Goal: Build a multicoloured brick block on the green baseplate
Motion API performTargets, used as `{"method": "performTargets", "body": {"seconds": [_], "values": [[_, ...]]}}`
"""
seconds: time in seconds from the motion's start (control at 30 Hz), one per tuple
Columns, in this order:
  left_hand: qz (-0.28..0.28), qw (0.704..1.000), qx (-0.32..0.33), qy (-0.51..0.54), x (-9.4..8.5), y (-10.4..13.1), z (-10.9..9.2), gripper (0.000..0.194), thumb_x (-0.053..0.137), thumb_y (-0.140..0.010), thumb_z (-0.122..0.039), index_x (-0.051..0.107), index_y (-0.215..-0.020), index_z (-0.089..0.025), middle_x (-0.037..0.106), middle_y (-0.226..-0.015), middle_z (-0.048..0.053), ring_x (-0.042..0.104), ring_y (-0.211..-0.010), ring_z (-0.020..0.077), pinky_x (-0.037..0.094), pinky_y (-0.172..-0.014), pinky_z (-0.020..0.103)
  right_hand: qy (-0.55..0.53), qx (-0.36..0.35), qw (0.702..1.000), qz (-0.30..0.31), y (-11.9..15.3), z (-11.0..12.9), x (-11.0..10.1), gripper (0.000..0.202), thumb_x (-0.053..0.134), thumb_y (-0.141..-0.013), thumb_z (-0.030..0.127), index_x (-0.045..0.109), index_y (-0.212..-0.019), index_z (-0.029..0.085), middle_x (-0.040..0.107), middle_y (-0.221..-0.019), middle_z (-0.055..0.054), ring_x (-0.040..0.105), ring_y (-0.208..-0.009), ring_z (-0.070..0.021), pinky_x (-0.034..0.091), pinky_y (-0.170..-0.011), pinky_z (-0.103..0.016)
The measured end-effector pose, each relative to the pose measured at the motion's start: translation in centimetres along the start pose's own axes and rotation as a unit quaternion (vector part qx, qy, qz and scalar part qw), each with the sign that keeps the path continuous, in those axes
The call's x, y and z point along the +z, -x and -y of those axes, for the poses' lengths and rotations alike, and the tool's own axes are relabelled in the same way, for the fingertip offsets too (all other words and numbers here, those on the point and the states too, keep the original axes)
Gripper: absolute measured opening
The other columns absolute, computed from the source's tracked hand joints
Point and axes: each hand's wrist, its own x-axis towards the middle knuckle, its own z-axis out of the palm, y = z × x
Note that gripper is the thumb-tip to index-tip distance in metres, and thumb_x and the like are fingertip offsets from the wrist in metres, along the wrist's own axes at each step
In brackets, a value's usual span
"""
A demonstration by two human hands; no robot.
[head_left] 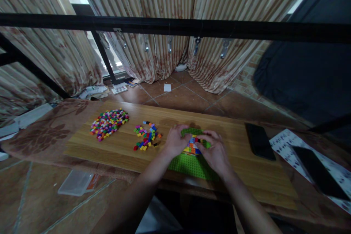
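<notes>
A green studded baseplate (192,167) lies on the wooden board in front of me. On it stands a low build of colourful toy bricks (190,148), in yellow, orange, blue, red and white. My left hand (177,142) curves around the build's left side, its thumb against the bricks. From the right, my right hand (215,150) reaches over the build with thumb and index finger close together at the bricks. Whatever sits between those fingertips is too small to make out. Both hands partly hide the build and the plate.
Loose bricks (148,136) are scattered left of my hands, with a larger brick pile (109,122) farther left. A black phone (260,141) lies at the board's right, near a printed sheet (286,137) and another dark device (319,172). A dark rail (175,27) crosses beyond the board.
</notes>
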Motion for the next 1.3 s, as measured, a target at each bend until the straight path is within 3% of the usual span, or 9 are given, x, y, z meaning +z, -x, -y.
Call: {"method": "performTargets", "body": {"seconds": [0.17,0.37,0.67,0.93,1.1,1.3], "values": [[0.086,0.995,0.001,0.054,1.4,-1.2,1.2,0.031,0.067,-0.077,-0.027,0.068,-0.105,-0.015,0.072,-0.099,0.006,0.066,-0.098,0.0212,0.052,-0.09,0.032,0.055,-0.019,0.998,-0.007,0.0,-0.2,-0.2,0.018,0.061,-0.081,0.033,0.074,-0.092,0.025,0.061,-0.113,-0.009,0.054,-0.103,-0.0265,0.046,-0.09,-0.045],[0.112,0.99,-0.022,0.08,2.5,-1.8,2.3,0.034,0.07,-0.074,-0.03,0.069,-0.104,-0.014,0.073,-0.098,0.007,0.067,-0.09,0.0199,0.053,-0.082,0.03,0.088,-0.019,0.996,-0.002,0.0,0.0,-0.1,0.02,0.059,-0.082,0.031,0.074,-0.092,0.024,0.062,-0.114,-0.009,0.054,-0.102,-0.0272,0.046,-0.09,-0.046],[0.107,0.989,-0.065,0.082,2.5,-1.7,1.4,0.021,0.066,-0.073,-0.028,0.074,-0.088,-0.016,0.072,-0.076,0.002,0.066,-0.074,0.0157,0.052,-0.07,0.025,-0.055,0.08,0.995,0.002,0.6,0.1,-0.2,0.027,0.059,-0.081,0.039,0.072,-0.098,0.023,0.066,-0.11,-0.009,0.061,-0.102,-0.024,0.046,-0.093,-0.044],[0.098,0.987,-0.116,0.057,2.9,-2.2,1.1,0.016,0.069,-0.067,-0.028,0.075,-0.077,-0.018,0.068,-0.065,-0.001,0.061,-0.064,0.014,0.049,-0.062,0.024,-0.184,0.18,0.966,0.033,1.0,-0.4,0.6,0.033,0.062,-0.078,0.038,0.069,-0.105,0.02,0.07,-0.101,-0.009,0.065,-0.088,-0.022,0.051,-0.084,-0.041],[0.089,0.987,-0.124,0.049,3.1,-2.2,1.1,0.015,0.07,-0.067,-0.028,0.076,-0.078,-0.019,0.07,-0.066,0.0,0.062,-0.066,0.0152,0.051,-0.065,0.026,-0.22,0.185,0.958,0.019,1.1,-0.5,1.1,0.034,0.064,-0.076,0.039,0.069,-0.103,0.019,0.071,-0.099,-0.008,0.066,-0.086,-0.021,0.051,-0.084,-0.04],[0.078,0.99,-0.091,0.076,2.9,-1.5,1.0,0.013,0.069,-0.071,-0.025,0.075,-0.082,-0.02,0.072,-0.074,0.0,0.066,-0.074,0.0156,0.053,-0.071,0.025,-0.22,0.193,0.956,0.012,1.3,-0.2,0.8,0.039,0.066,-0.075,0.041,0.068,-0.107,0.018,0.071,-0.1,-0.009,0.066,-0.082,-0.0207,0.052,-0.079,-0.039]]}}
